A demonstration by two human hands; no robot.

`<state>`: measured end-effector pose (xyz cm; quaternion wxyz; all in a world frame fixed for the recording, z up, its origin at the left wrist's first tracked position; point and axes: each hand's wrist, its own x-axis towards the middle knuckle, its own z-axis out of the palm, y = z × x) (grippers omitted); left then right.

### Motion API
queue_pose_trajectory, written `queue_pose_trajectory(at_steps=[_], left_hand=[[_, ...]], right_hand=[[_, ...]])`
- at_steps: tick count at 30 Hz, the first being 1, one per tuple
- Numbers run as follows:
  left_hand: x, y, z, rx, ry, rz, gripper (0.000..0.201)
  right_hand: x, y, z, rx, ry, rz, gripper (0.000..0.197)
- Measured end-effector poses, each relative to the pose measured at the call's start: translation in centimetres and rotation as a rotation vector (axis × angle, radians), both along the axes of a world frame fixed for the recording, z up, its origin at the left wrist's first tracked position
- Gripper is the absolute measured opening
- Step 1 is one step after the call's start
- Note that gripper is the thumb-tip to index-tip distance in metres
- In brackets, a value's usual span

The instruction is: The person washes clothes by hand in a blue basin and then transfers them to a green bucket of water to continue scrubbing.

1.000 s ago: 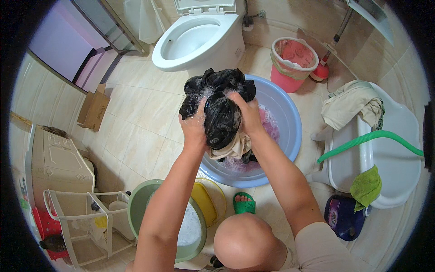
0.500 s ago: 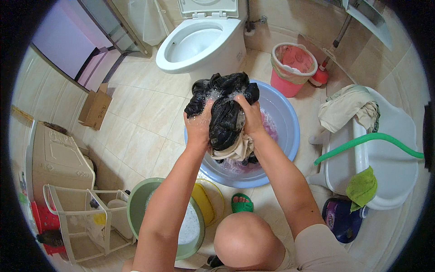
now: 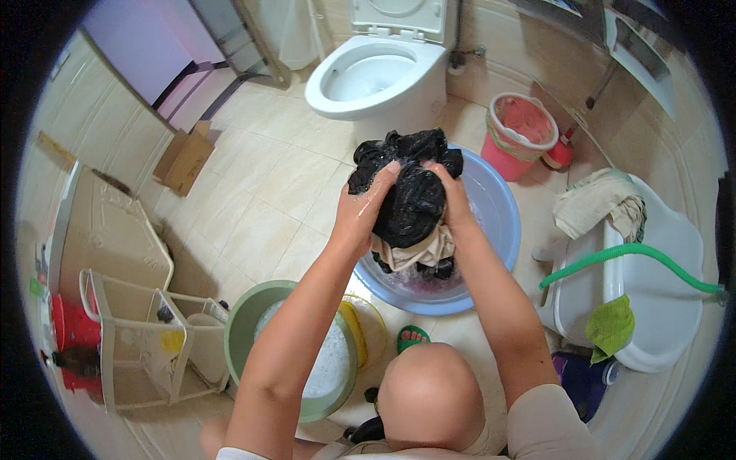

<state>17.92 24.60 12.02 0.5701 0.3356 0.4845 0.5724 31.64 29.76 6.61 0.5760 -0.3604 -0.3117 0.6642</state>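
Note:
Both my hands grip one bunched, wet black garment [image 3: 411,201] above a blue basin [image 3: 500,207]. My left hand [image 3: 360,211] is closed on its left side, thumb lying over the top of the cloth. On the other side my right hand [image 3: 455,198] is closed around the cloth, its fingers partly hidden behind the bundle. Beige cloth [image 3: 418,251] hangs out under the black fabric; whether it belongs to the same garment I cannot tell. More dark cloth and sudsy water show in the basin below.
A green basin [image 3: 253,307] of foamy water stands at the near left, beside a yellow tub [image 3: 359,330]. A white rack [image 3: 146,337] is further left. The toilet [image 3: 383,77] and pink bin [image 3: 507,153] stand beyond; a green hose [image 3: 613,253] crosses the white tub [image 3: 665,299] at right.
The view has shifted, so the surroundings sit differently in the picture. My left thumb now lies further over the black cloth, and less foam shows on it. Both hands still hold it.

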Motion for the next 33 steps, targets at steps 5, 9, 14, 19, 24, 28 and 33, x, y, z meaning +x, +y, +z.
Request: queue_pose_trajectory(at_steps=[5, 9, 14, 19, 24, 28, 33], left_hand=[[-3.1, -3.3, 4.7, 0.114, -0.012, 0.017, 0.057], [-7.0, -7.7, 8.7, 0.252, -0.032, 0.027, 0.055], [-11.5, -16.4, 11.0, 0.269, 0.012, 0.258, 0.059], [-15.6, -23.7, 8.3, 0.224, 0.012, 0.449, 0.058], [-19.2, -29.6, 1.5, 0.002, 0.133, 0.592, 0.054], [-20.5, -32.5, -2.6, -0.195, 0.414, 0.613, 0.051], [-21.1, -34.3, -6.3, -0.400, 0.619, 0.525, 0.077]], right_hand=[[-2.0, -1.0, 5.0, 0.092, 0.039, 0.139, 0.033], [-5.9, -4.1, 10.5, 0.169, 0.164, 0.292, 0.033], [-11.3, -10.2, 14.9, 0.287, 0.099, 0.517, 0.028], [-17.4, -15.7, 12.7, 0.251, 0.038, 0.745, 0.031], [-21.9, -18.9, 6.2, 0.215, -0.159, 0.978, 0.031], [-23.2, -20.0, 2.7, 0.077, -0.375, 1.116, 0.038], [-23.6, -19.1, -2.5, 0.302, -0.744, 1.086, 0.048]])
